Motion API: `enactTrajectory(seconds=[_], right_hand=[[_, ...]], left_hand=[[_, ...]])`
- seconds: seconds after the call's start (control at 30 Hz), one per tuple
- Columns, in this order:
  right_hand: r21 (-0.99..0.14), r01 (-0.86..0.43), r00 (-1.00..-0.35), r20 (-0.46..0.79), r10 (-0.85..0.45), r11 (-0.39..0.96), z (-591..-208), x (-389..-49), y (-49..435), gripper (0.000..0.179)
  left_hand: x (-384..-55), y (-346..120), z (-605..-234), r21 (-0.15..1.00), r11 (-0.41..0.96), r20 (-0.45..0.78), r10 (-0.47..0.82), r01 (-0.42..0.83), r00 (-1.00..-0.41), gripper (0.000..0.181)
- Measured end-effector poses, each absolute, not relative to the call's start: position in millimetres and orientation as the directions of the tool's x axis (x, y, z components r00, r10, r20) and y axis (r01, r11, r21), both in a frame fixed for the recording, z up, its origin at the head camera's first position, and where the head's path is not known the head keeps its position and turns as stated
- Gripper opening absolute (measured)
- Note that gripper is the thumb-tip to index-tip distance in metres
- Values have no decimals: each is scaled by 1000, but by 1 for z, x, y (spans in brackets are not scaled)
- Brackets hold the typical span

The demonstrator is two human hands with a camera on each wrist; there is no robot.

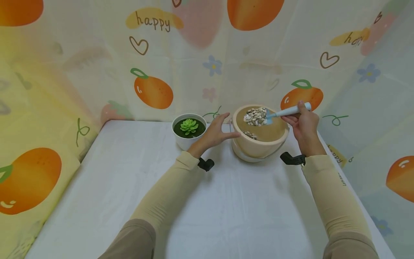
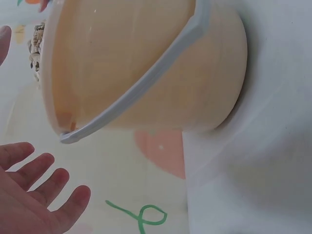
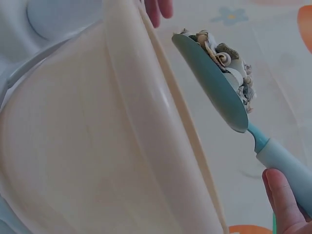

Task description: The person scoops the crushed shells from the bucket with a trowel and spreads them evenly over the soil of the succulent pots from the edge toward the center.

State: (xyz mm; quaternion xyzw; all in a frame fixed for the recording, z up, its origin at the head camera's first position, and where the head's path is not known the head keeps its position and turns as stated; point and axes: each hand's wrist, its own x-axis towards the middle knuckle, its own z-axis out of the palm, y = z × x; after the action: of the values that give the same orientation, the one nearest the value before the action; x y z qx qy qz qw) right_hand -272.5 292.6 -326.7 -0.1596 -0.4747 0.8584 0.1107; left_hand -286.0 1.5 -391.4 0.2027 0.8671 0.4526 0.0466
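In the head view my right hand (image 1: 305,126) grips the pale blue handle of a small hand shovel (image 1: 291,110) over a cream bucket (image 1: 258,148). A heap of small seashells (image 1: 255,117) fills the shovel's blade, and the right wrist view shows the blade (image 3: 212,85) held level above the rim. More shells (image 1: 250,135) lie inside the bucket by its front left wall. My left hand (image 1: 215,133) is at the bucket's left rim, thumb and fingers spread, holding nothing. The bucket's grey carrying handle (image 2: 141,85) hangs down its side in the left wrist view.
A white pot (image 1: 185,144) with a green succulent (image 1: 189,126) stands left of the bucket, just beyond my left hand. A white cloth covers the table (image 1: 226,208). Behind it hangs a printed curtain (image 1: 194,82) with oranges and flowers.
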Motion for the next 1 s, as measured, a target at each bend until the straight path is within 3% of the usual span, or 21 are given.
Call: enactTrajectory(seconds=[0.3, 1.0], right_hand=[[-823, -78, -936, -134, 325, -563, -324, -272, 286, 31], [-799, -45, -938, -173, 300, -600, -309, -273, 268, 34]], left_hand=[[-283, -12, -383, 783, 522, 134, 389, 337, -912, 99], [-280, -42, -374, 762, 560, 158, 326, 325, -932, 97]])
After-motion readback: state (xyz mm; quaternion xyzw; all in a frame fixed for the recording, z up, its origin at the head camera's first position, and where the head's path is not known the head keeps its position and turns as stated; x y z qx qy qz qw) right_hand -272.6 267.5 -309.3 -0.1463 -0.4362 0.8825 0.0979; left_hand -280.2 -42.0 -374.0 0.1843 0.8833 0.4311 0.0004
